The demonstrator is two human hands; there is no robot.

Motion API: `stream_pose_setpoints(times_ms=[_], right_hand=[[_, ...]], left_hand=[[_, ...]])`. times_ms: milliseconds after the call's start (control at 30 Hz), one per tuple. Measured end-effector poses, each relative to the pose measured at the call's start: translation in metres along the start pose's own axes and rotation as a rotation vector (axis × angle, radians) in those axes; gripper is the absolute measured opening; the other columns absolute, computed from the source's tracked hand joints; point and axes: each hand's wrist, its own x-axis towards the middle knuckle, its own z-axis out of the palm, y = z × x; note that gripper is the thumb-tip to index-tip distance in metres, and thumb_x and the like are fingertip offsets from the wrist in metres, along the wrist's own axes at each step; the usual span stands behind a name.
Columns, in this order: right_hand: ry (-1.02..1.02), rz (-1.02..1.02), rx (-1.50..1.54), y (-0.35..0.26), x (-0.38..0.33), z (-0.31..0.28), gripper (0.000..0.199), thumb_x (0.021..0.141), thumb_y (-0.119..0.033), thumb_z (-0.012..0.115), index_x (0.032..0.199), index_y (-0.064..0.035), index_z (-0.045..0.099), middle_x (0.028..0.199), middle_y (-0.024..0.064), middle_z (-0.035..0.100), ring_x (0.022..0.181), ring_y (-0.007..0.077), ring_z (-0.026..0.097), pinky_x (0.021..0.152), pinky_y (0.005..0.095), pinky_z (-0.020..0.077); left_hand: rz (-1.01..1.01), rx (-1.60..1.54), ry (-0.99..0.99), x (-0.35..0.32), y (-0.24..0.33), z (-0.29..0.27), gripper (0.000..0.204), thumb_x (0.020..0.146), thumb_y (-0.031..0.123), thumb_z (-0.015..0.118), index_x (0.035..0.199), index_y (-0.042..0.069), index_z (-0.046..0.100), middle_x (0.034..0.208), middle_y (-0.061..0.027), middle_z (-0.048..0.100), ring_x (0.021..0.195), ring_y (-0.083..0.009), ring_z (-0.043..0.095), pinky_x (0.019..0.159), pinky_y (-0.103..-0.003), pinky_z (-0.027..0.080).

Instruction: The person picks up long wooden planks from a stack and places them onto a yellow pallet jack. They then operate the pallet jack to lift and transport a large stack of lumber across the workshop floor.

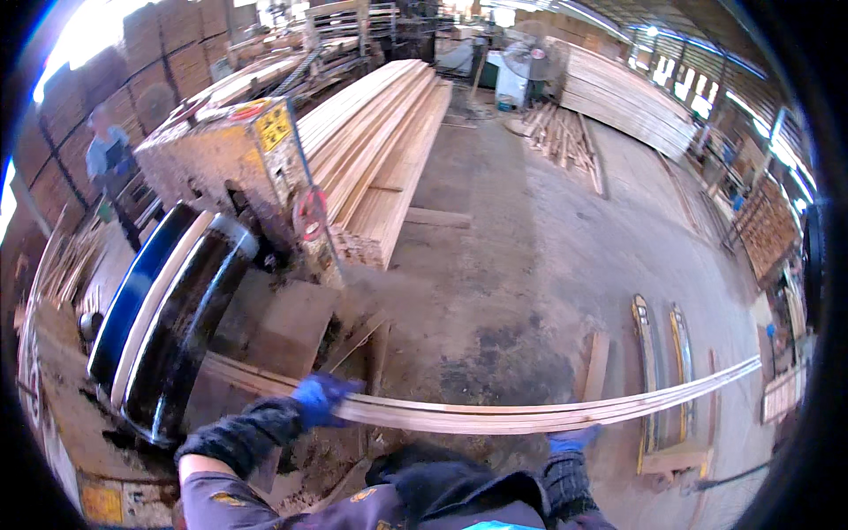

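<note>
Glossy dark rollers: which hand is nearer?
Left. The left hand is on the wooden strips, to the right of the rollers; the right hand touches the strips much farther right.

1. A sawmill or timber workshop, in a large hall.
2. Long boards (375, 141) lie piled beside a worn, yellowish machine (208, 159); a black roller (190, 327) stands near it.
3. Farther off: a big lumber stack (618, 97) and loose sticks (564, 140) on dirty floor (521, 252).
4. Overhead, a ribbed roof (689, 25) and lights (652, 31).
</note>
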Motion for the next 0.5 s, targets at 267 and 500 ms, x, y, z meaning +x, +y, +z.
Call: stream_pose_setpoints(times_ms=[267, 500], right_hand=[[0.712, 0.053, -0.349, 0.134, -0.061, 0.039, 0.086, 0.084, -0.075, 0.042, 0.141, -0.0103, 0.038, 0.144, 0.0125, 0.042, 0.126, 0.0305, 0.044, 0.106, 0.0455, 0.0387], [0.556, -0.369, -2.496, 0.084, -0.088, 0.119, 0.097, 0.075, -0.044, 0.073, 0.149, -0.0044, 0.024, 0.153, 0.0230, 0.020, 0.139, 0.0373, 0.026, 0.114, 0.0442, 0.0240]], left_hand=[[0.031, 0.068, -0.249, 0.156, 0.155, 0.089, 0.078, 0.077, 0.052, 0.066, 0.137, 0.008, 0.044, 0.129, -0.0176, 0.056, 0.115, -0.0342, 0.056, 0.096, -0.043, 0.046], [0.077, -0.004, -0.134, 0.092, 0.071, 0.086, 0.072, 0.074, 0.051, 0.069, 0.129, 0.008, 0.050, 0.119, -0.0192, 0.060, 0.106, -0.0373, 0.059, 0.089, -0.045, 0.048]])
